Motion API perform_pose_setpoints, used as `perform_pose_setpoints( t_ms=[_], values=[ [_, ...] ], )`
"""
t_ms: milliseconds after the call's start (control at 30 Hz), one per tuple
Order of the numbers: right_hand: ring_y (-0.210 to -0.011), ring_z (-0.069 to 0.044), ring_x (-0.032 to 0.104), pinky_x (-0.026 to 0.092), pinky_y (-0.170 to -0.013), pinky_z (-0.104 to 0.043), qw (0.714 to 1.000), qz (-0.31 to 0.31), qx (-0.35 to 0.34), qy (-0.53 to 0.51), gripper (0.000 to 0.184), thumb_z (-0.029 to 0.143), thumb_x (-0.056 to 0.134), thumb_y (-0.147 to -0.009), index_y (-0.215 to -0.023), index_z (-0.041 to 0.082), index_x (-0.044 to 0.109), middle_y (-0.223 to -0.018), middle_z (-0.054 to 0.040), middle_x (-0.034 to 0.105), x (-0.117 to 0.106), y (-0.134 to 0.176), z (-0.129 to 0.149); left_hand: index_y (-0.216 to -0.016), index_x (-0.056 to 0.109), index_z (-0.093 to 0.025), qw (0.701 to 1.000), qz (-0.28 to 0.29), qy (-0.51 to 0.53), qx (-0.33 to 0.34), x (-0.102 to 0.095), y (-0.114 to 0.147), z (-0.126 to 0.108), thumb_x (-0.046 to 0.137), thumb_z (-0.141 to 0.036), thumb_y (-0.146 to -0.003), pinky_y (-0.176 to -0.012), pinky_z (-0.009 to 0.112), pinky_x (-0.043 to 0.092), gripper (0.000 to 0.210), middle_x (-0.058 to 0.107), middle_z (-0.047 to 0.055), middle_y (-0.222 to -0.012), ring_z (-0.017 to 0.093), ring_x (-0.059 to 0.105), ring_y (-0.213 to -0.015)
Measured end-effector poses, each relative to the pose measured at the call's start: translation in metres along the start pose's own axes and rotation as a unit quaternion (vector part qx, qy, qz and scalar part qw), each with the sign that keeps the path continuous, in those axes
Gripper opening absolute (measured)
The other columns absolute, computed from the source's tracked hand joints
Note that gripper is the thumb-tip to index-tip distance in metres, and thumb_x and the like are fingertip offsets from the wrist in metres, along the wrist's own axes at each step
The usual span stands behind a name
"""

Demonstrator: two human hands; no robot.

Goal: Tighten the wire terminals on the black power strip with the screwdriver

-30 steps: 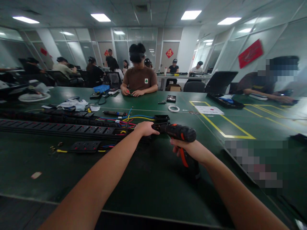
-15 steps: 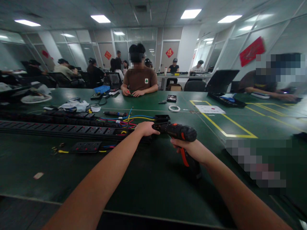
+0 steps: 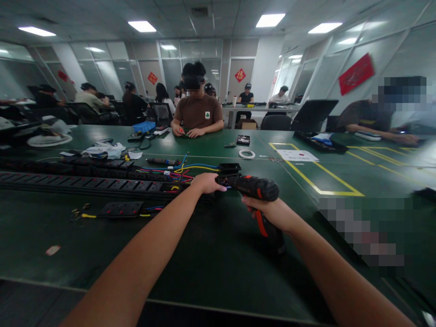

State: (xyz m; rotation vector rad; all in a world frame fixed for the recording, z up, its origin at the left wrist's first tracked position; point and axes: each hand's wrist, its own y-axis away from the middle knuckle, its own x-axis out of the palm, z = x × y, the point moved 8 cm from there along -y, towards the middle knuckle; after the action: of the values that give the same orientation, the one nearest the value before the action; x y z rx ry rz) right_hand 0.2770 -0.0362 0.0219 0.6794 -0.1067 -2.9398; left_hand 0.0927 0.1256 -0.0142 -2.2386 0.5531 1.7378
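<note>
My right hand is wrapped round the grip of a black and orange cordless drill, which points left. The drill's front end meets the right end of a long black power strip, close to my left thumb. My left hand is closed round that end of the strip, its fingers partly hidden behind it. What the drill's tip touches is too small and dark to make out. Coloured wires run just behind my left hand. Nearer to me lies a short black socket section with wires at both ends.
Behind the strip lie a dark pen-shaped tool, a white tape roll and a small black box. A paper sheet lies inside yellow tape lines. A co-worker sits across the green table.
Both hands and the drill keep almost the same position. A faint bluish-pink glow now shows on my left thumb tip by the drill's front. The view has shifted very slightly.
</note>
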Motion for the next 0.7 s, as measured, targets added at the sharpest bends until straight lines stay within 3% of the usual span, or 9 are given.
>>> perform_pose_setpoints(
  t_ms=[500,700],
  values=[
    [-0.061,-0.018,0.058,0.048,-0.059,-0.032,1.0,0.009,-0.004,-0.019,0.031,0.049,0.077,-0.078,-0.083,0.021,0.065,-0.068,0.0013,0.06,0.0042,0.0028,0.0082,-0.114,0.073,-0.031,1.0,0.002,0.005,-0.009,-0.0014,0.0025,-0.0015,0.065,-0.083,-0.074,-0.09,0.038,0.053,0.066,0.075,0.006,-0.125,0.032,0.07,-0.113],
    [-0.063,-0.019,0.06,0.048,-0.061,-0.033,1.0,-0.004,0.007,-0.019,0.032,0.049,0.077,-0.077,-0.087,0.021,0.067,-0.071,0.0005,0.062,0.0018,0.0042,0.0088,-0.114,0.073,-0.031,1.0,0.009,0.006,-0.01,0.0,0.0009,-0.0003,0.065,-0.085,-0.071,-0.09,0.038,0.053,0.069,0.074,0.006,-0.127,0.033,0.07,-0.114]
  ],
)
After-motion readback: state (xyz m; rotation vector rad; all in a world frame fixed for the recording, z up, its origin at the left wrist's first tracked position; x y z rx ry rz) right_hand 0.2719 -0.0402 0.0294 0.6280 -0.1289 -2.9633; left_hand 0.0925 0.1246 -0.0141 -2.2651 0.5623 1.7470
